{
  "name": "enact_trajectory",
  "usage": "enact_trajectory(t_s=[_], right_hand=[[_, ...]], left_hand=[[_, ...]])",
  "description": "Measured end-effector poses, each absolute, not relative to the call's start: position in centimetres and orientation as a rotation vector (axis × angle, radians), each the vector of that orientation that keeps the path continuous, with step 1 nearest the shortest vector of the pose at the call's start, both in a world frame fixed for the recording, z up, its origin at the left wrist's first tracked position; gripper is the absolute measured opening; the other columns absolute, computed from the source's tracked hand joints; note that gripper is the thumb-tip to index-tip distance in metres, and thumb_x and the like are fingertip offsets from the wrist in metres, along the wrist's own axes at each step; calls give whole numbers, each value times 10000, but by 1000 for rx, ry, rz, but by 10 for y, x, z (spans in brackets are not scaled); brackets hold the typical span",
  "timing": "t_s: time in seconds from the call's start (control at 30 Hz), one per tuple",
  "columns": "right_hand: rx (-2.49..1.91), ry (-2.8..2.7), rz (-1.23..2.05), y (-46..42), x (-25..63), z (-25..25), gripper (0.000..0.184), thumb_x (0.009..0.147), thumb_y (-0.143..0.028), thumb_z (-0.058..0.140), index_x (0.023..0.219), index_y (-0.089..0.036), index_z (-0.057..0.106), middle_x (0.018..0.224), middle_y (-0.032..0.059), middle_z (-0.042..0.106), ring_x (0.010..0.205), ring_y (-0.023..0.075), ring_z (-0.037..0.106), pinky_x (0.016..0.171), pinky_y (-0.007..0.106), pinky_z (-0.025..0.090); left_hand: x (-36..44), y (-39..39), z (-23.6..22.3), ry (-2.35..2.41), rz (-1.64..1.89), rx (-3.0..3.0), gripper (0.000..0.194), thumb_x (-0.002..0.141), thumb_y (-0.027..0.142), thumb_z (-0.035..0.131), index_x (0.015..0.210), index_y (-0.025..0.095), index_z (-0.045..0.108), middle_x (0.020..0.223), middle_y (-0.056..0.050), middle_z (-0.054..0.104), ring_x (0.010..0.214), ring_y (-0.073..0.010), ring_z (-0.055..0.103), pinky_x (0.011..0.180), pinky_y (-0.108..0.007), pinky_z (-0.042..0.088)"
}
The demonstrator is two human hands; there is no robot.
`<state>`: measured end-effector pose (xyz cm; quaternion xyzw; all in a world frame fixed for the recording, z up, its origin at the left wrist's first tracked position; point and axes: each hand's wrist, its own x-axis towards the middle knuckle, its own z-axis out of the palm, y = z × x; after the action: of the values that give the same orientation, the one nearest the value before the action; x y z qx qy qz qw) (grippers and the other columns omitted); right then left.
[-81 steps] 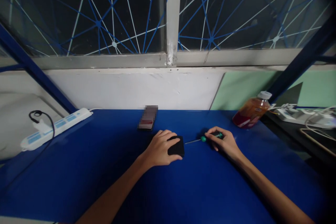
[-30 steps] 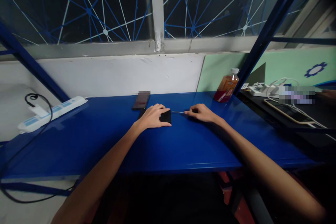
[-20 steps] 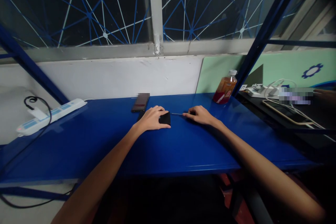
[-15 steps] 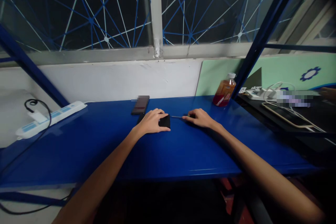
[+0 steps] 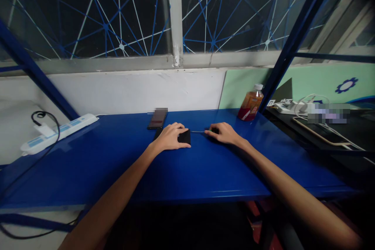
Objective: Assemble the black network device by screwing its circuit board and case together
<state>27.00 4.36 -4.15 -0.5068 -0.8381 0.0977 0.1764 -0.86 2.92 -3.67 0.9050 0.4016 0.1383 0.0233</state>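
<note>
On the blue table [image 5: 187,175], my left hand [image 5: 172,136] grips a flat black rectangular object [image 5: 184,137] from above, thumb along its near edge and fingers over the far side. What kind of object it is, I cannot make out. My right hand [image 5: 222,133] is closed around the dark handle, with a touch of green, of a screwdriver [image 5: 198,131]. Its thin metal shaft points left and its tip meets or nearly meets the black object's right edge. Behind my left hand lies a dark phone [image 5: 158,118], flat on the table.
A bottle of reddish drink [image 5: 251,103] stands at the table's back right. At the left lies a white power strip [image 5: 63,133] with a black cable. A black side surface on the right bears a phone [image 5: 319,131] and white cables. Blue frame posts [image 5: 285,66] rise at both sides.
The whole view has shifted slightly. My right hand's fingers have moved a little on the screwdriver handle, showing more of it; my left hand keeps its hold.
</note>
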Motion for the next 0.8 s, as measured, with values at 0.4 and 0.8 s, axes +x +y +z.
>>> enact_trajectory(t_s=[0.4,0.8], right_hand=[[-1228,-2361,636,64,283,-47,410,717,-582,696,736,-183,602,655,-32,564,570,113,440,550,248,307],[-1259,-2409,498,56,276,-37,337,911,-490,477,811,-197,609,626,-5,607,542,132,489,545,261,294]], left_hand=[[-7,29,-42,1204,564,2825,699,766,666,627,1278,192,596,1195,-126,609,1080,-305,554,919,-460,444],[-8,26,-45,1188,642,2795,683,733,637,680,1259,207,602,1178,-125,617,1058,-310,562,900,-479,445]])
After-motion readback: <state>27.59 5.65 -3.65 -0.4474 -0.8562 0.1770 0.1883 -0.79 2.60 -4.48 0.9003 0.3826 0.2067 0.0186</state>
